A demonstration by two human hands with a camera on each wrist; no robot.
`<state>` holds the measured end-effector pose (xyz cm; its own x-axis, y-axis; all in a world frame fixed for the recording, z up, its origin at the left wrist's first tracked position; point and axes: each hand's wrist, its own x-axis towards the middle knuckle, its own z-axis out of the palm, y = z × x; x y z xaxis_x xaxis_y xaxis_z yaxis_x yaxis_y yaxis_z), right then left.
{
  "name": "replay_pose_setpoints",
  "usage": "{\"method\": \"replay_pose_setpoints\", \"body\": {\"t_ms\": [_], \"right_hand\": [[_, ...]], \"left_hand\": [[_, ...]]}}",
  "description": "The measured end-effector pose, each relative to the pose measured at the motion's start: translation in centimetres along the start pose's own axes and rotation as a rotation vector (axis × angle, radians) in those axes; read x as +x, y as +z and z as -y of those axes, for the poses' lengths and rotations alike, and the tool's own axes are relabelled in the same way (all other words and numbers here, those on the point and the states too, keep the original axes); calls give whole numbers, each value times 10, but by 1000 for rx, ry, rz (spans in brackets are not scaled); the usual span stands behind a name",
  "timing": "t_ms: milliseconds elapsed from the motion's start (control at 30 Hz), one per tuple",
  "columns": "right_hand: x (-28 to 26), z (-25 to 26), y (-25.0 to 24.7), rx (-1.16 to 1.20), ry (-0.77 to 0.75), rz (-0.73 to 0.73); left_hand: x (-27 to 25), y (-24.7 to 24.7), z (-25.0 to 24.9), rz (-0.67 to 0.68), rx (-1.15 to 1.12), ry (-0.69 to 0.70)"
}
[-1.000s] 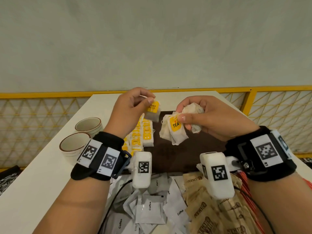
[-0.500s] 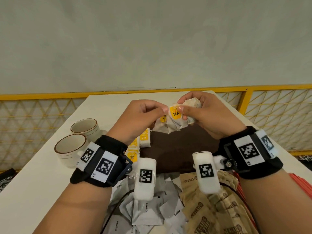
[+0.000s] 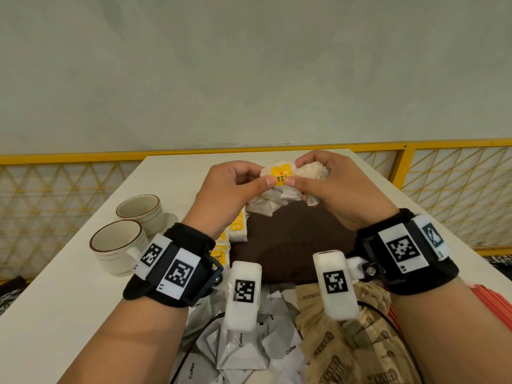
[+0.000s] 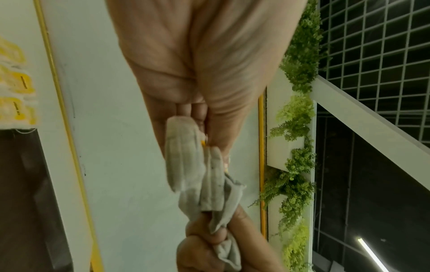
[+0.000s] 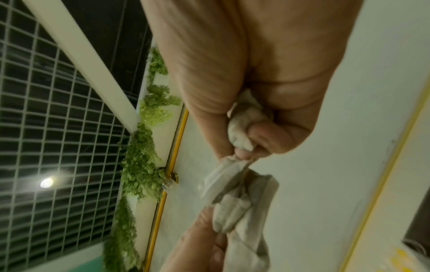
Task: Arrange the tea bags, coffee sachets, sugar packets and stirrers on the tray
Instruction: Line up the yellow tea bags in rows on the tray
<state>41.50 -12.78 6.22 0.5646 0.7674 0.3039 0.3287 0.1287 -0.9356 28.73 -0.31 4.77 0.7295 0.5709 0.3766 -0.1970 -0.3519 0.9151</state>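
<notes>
Both hands are raised over the far part of the dark brown tray (image 3: 288, 245). My right hand (image 3: 313, 176) grips a bunch of white tea bags (image 3: 279, 195) with yellow tags; the same bunch (image 5: 235, 200) hangs below its fingers in the right wrist view. My left hand (image 3: 260, 181) pinches the top tea bag (image 3: 279, 173) of that bunch between thumb and forefinger, and that tea bag (image 4: 186, 156) shows below the thumb in the left wrist view. A row of tea bags (image 3: 238, 231) lies along the tray's left side, partly hidden by my left wrist.
Two cream cups (image 3: 119, 245) stand on the white table at the left. Grey coffee sachets (image 3: 243, 347) and brown sugar packets (image 3: 346, 350) are heaped near the front edge. Red stirrers (image 3: 493, 303) lie at the right. A yellow railing (image 3: 83, 157) runs behind the table.
My left hand, which pinched a single tea bag apart from the bunch, now pinches a tea bag at the bunch in my right hand. Both hands sit farther over the tray.
</notes>
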Motion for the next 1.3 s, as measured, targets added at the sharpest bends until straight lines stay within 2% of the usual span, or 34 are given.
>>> {"method": "replay_pose_setpoints", "body": {"t_ms": [133, 267, 500, 633, 767, 900, 1033, 1167, 1300], "right_hand": [[0, 1, -3, 181, 94, 16], [0, 1, -5, 191, 102, 21], [1, 1, -4, 386, 178, 35], [2, 1, 5, 472, 191, 3], [2, -1, 14, 509, 206, -47], [1, -3, 19, 449, 150, -78], [0, -2, 13, 297, 76, -76], [2, -2, 2, 142, 42, -55], [-1, 1, -8, 30, 9, 100]], "left_hand": [[0, -2, -3, 13, -11, -1], [2, -1, 0, -42, 22, 1], [5, -3, 4, -134, 83, 59], [5, -2, 3, -173, 132, 109], [4, 0, 1, -155, 132, 132], [3, -2, 0, -142, 120, 109], [4, -6, 0, -123, 53, 37], [5, -9, 3, -134, 96, 29], [6, -12, 5, -127, 170, 33]]}}
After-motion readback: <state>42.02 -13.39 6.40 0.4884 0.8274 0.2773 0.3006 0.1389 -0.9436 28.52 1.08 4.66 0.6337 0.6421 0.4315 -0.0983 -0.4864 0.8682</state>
